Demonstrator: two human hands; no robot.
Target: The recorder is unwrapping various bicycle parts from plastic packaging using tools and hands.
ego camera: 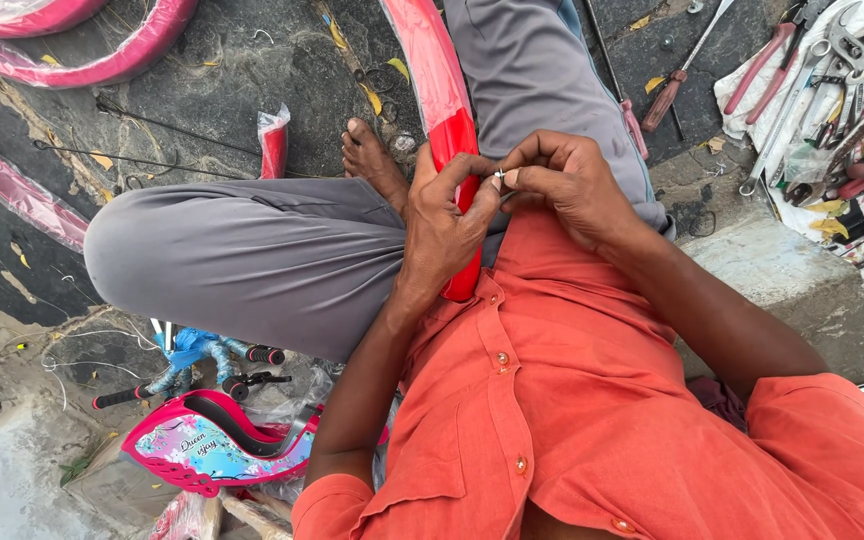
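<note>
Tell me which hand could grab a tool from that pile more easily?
Probably the right hand: the heap of red-handled metal tools lies on its side. The left hand is farther away, resting on the long curved red plastic strip. Both pinch a tiny silver metal piece.

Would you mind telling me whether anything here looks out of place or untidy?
Mainly the tools at the upper right: pliers, spanners and screwdrivers lie jumbled on a cloth. Dry leaves litter the ground beside the red mudguard.

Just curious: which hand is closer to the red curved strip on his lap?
Left. The left hand rests against the red curved strip; the right hand is beside it, pinching a small metal piece.
</note>
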